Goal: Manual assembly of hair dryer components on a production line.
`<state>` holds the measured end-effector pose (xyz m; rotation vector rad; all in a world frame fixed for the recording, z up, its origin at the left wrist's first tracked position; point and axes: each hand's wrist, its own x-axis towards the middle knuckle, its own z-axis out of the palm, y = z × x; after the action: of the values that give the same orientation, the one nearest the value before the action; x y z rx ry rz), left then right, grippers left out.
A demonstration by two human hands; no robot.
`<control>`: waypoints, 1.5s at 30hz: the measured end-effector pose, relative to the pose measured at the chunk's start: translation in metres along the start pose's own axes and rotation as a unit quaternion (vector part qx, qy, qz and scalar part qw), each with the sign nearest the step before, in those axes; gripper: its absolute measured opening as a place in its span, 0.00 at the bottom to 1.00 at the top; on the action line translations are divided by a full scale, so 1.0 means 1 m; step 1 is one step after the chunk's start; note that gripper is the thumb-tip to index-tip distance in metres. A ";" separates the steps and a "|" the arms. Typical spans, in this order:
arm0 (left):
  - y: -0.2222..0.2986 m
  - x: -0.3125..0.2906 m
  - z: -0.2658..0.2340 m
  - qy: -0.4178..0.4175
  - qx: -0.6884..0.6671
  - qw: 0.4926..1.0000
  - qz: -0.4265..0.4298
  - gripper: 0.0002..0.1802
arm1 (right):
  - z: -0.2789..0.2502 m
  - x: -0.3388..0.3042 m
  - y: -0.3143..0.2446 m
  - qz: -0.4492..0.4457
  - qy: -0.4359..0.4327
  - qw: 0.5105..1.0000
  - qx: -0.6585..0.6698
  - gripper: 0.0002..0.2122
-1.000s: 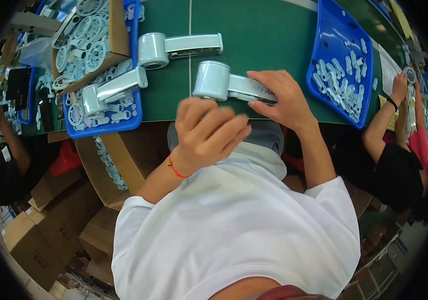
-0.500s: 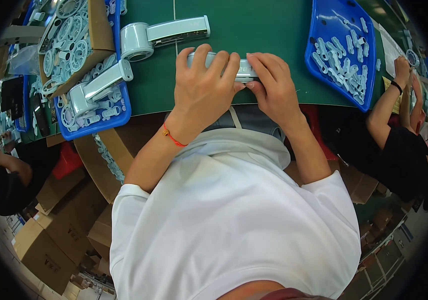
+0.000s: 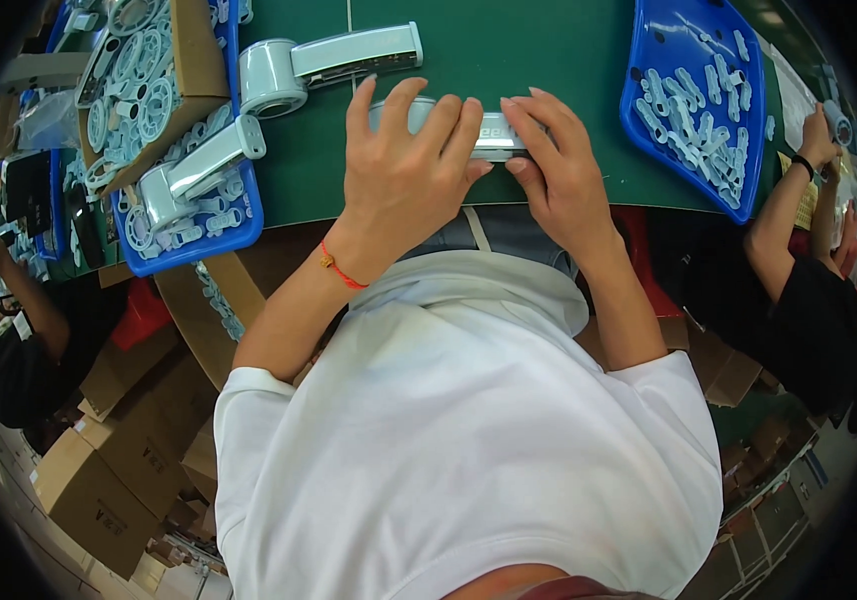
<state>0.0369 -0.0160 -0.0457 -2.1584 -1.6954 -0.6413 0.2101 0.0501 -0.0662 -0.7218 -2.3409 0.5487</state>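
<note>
Near the front edge of the green table, both hands are on a pale grey-blue plastic housing [image 3: 494, 140] with a straight handle and light lettering. My left hand [image 3: 404, 165] is curled over its left part, fingers arched and thumb along the near side; the palm hides much of that end. At the right end, my right hand [image 3: 561, 175] grips the handle between thumb and fingers. Just beyond my left hand lies a similar housing [image 3: 359, 54], with a round head and a dark slot along its handle. Another such housing [image 3: 199, 172] rests on the left blue tray.
The left blue tray [image 3: 194, 257] bears pale plastic parts and a cardboard box [image 3: 199, 50] full of ring-shaped pieces. Small pale strips lie in the right blue tray [image 3: 674, 35]. People work at both sides; one person's hand [image 3: 817, 135] shows at the right. Cartons [image 3: 99, 500] stand lower left.
My left hand's fingers have lifted and straightened slightly over the housing. My right hand has shifted a little right along the handle, its fingers more spread. The housing looks nearly unmoved.
</note>
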 end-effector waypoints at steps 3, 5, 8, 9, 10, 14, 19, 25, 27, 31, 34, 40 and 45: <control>0.003 -0.002 0.006 0.023 0.002 1.000 -0.016 0.23 | 0.004 0.001 0.000 0.001 0.003 1.000 -0.014 0.20; 0.003 -0.003 0.010 0.042 -0.008 0.999 -0.023 0.23 | 0.007 0.002 -0.002 0.002 0.010 1.000 -0.027 0.21; 0.003 -0.001 0.010 0.049 -0.018 0.998 -0.024 0.23 | 0.009 0.002 -0.002 0.004 0.016 0.999 -0.040 0.21; 0.003 0.000 0.008 0.037 -0.005 0.999 -0.024 0.19 | 0.009 0.002 -0.003 0.005 0.016 0.999 -0.042 0.21; 0.002 0.001 0.007 0.024 0.008 0.999 -0.024 0.17 | 0.009 0.003 -0.003 0.007 0.013 0.999 -0.040 0.21; 0.003 0.002 0.004 0.042 0.015 0.999 -0.024 0.17 | 0.005 0.004 -0.004 0.004 0.002 0.999 -0.045 0.23; 0.006 -0.001 0.003 0.014 0.000 0.999 -0.047 0.18 | 0.005 0.002 -0.005 0.001 -0.012 0.999 -0.045 0.23; 0.005 -0.002 -0.004 0.002 0.002 0.999 -0.036 0.18 | 0.000 0.005 -0.002 -0.040 -0.008 0.998 -0.053 0.20; 0.007 -0.001 -0.002 0.006 0.004 0.999 -0.047 0.18 | 0.004 0.003 -0.002 -0.023 -0.001 0.999 -0.038 0.19; 0.008 0.002 -0.001 0.023 -0.034 0.997 -0.068 0.19 | 0.007 0.006 -0.002 -0.005 0.012 1.000 -0.028 0.19; 0.006 0.003 -0.001 0.028 -0.037 0.997 -0.068 0.20 | 0.005 0.008 -0.002 -0.008 0.004 1.000 -0.029 0.21; -0.007 0.009 -0.026 0.046 -0.189 0.979 -0.054 0.20 | -0.014 0.015 -0.016 -0.029 -0.093 0.992 -0.085 0.25; -0.037 0.014 -0.042 -0.076 -0.133 0.945 -0.288 0.31 | -0.021 0.002 -0.015 -0.010 -0.063 0.995 -0.079 0.24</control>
<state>-0.0029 -0.0171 -0.0035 -1.8983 -2.4845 -0.9151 0.2170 0.0446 -0.0425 -0.7537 -2.5269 0.4143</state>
